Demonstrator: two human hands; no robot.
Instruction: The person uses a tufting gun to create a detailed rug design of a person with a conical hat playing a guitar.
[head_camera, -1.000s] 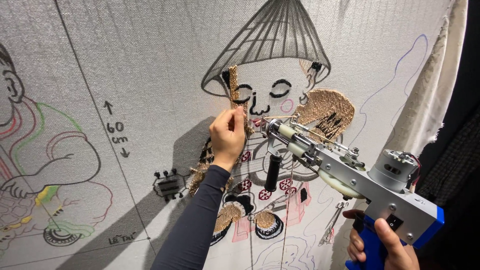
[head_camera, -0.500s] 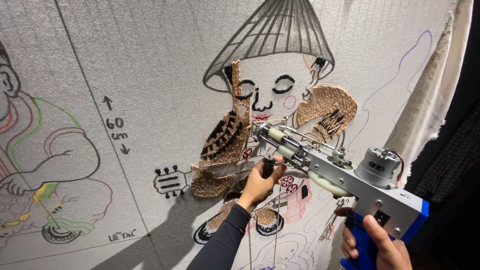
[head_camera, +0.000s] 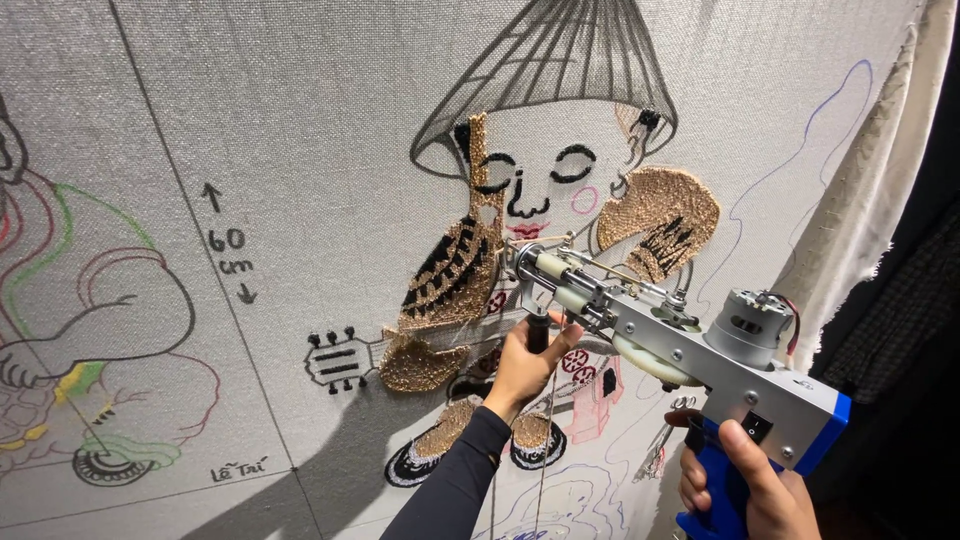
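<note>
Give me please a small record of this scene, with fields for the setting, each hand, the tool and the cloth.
setting: pale grey woven backing cloth stretched upright, with a drawn figure in a conical hat
left hand: left hand in a dark sleeve, gripping the black front handle under the tool
right hand: right hand closed around the blue rear grip
tool: silver and blue tufting gun, its tip at the cloth below the drawn face
tufted parts: golden-brown yarn patches with black marks
other drawing: coloured outline figure at the left
</note>
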